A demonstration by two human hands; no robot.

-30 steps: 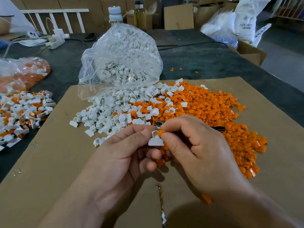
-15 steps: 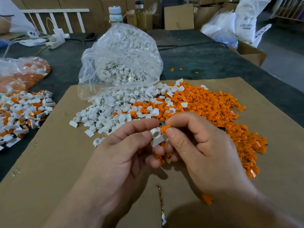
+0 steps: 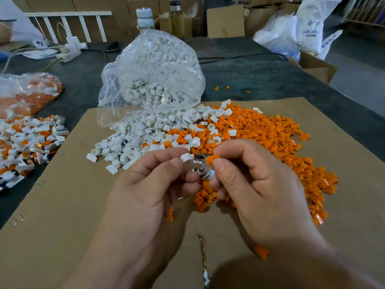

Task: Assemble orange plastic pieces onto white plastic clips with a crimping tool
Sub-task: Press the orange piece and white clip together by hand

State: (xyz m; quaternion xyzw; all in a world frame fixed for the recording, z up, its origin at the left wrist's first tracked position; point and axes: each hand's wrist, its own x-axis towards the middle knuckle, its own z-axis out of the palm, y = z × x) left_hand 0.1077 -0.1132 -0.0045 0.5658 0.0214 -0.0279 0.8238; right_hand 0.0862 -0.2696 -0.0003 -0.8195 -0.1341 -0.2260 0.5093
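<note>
Right now the left hand pinches a white clip between thumb and fingertips at frame centre, and the right hand pinches an orange piece just to the right of it. Both hands are closed on their parts, not empty. Key relation: the two parts sit side by side at about the same height, apart, with a small gap between them; the orange piece lies directly right of the clip, so mating looks like a short sideways move inward. Between and just below them a metal tool part shows; probably the crimping tool, though which hand carries it I can't tell. The clip's round socket end points up and toward the orange piece, its flat tab running down into the left fingers. Loose stock lies behind: white clips pile centre-left, orange pile centre-right, on the cardboard sheet.
</note>
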